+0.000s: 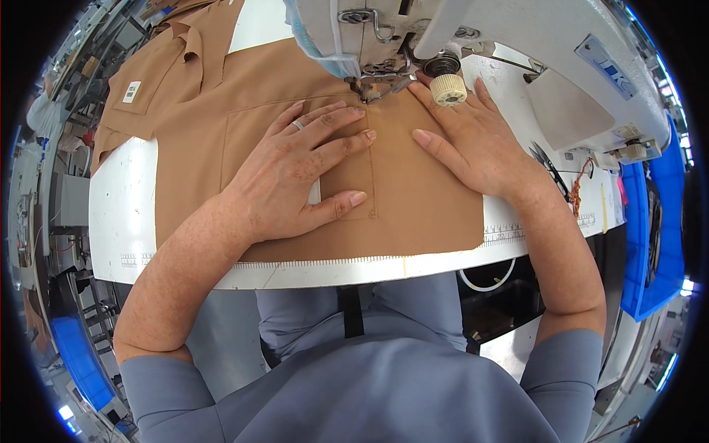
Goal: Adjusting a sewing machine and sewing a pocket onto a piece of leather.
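A brown fabric panel (pixel 436 214) lies flat on the white sewing table, with a stitched rectangular patch, likely a pocket, on it. My left hand (pixel 295 166), a ring on one finger, rests on the patch with fingers spread. To the right, my right hand (pixel 480 136) lies flat on the panel, its fingertips partly hidden behind the machine's tension knob (pixel 448 88). The needle area of the sewing machine (pixel 363 92) stands over the patch's upper right corner, between my two hands. A small white label (pixel 131 91) sits on the brown cloth at the far left.
More brown cloth (pixel 199 18) is heaped at the back left. Black thread snips (pixel 548 168) and an orange-brown thread tangle (pixel 582 186) lie right of my right wrist. A printed ruler strip (pixel 332 264) runs along the table's front edge. Blue bins (pixel 634 244) stand at the right.
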`<state>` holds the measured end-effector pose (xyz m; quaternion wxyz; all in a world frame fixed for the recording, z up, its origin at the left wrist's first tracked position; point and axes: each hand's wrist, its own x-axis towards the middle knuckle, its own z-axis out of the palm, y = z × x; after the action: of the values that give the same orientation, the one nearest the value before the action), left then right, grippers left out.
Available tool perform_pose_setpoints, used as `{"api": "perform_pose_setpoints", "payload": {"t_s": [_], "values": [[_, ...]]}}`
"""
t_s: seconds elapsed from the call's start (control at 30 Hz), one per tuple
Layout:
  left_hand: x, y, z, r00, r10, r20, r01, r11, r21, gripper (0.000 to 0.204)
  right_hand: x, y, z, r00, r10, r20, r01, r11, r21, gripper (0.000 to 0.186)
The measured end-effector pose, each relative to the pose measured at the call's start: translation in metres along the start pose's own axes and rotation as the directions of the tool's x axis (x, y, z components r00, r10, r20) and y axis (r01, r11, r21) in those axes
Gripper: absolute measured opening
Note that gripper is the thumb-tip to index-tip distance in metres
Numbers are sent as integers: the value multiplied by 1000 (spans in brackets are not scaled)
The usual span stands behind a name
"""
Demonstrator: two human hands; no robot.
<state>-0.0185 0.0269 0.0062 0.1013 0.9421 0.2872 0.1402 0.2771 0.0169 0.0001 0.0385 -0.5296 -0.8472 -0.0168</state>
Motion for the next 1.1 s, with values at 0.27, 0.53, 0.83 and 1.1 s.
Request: {"api": "perform_pose_setpoints", "payload": {"t_s": [0.27,0.53,0.83,1.1], "values": [[1,-1,0,1000,5,-11,-5,1000,14,64,0,2,2,1000,9,-15,-9,1000,-16,71],[3,-5,1,1000,11,-9,-10,1000,10,64,3,5,-5,1000,15,-25,-14,1000,26,73],[4,-4,0,999,25,-27,-25,1000,16,64,5,8,-5,996,-5,-91,7,1000,18,71],[3,-5,2,998,22,-53,-25,998,-65,64,1,-21,4,940,-202,-275,277,923,267,52]]}}
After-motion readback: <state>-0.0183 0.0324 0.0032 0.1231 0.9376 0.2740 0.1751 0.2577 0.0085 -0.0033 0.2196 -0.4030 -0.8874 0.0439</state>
